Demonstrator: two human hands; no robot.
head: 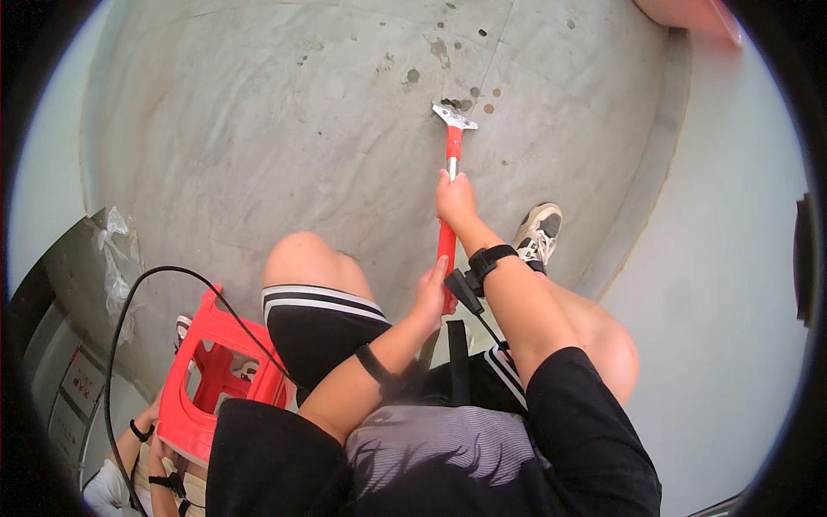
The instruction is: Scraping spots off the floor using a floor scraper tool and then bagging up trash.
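A long-handled floor scraper with a red grip (447, 240) reaches away from me across the grey floor (258, 161). Its silver metal head (455, 117) meets the floor beside a cluster of dark spots (460, 103). My right hand (456, 197) is wrapped around the upper part of the handle, near the bare metal shaft. Lower down, close to the handle's end, my left hand (431, 294) grips the red part. Two brownish round spots (489, 108) mark the floor just right of the head.
On my left, another person's hands (157, 430) touch a red plastic stool (187, 362). A black cable (116, 336) loops beside it. Clear plastic wrapping (116, 271) lies near the left wall. A pale wall (723, 226) runs along the right, with a pink object (694, 19) at the top.
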